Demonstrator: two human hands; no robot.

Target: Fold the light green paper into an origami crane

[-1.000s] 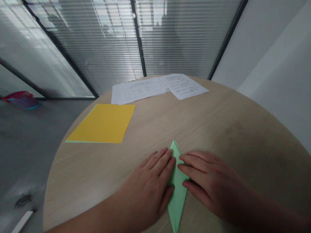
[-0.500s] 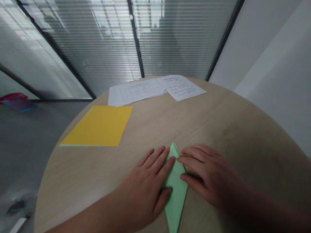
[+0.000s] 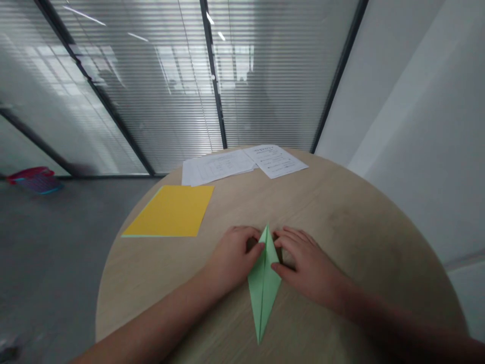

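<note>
A light green sheet of paper (image 3: pixel 263 290), folded into a long narrow diamond with a seam down its middle, lies near the front of the table between my hands. My left hand (image 3: pixel 238 255) pinches its upper left edge, thumb on top and fingers curled beneath or behind. On the other side my right hand (image 3: pixel 303 263) has its thumb and fingertips at the right edge, the thumb resting on the paper. The undersides of both sets of fingertips are partly hidden.
On the round wooden table (image 3: pixel 322 202), a stack of yellow paper (image 3: pixel 174 212) with a green sheet under it lies to the left. Printed white sheets (image 3: pixel 223 167) lie at the far edge. A red and blue basket (image 3: pixel 36 179) is on the floor. Blinds and a wall stand behind.
My left hand has gone from lying flat on the green paper to pinching its edge. The paper now shows a face with a central seam. The view has tilted up.
</note>
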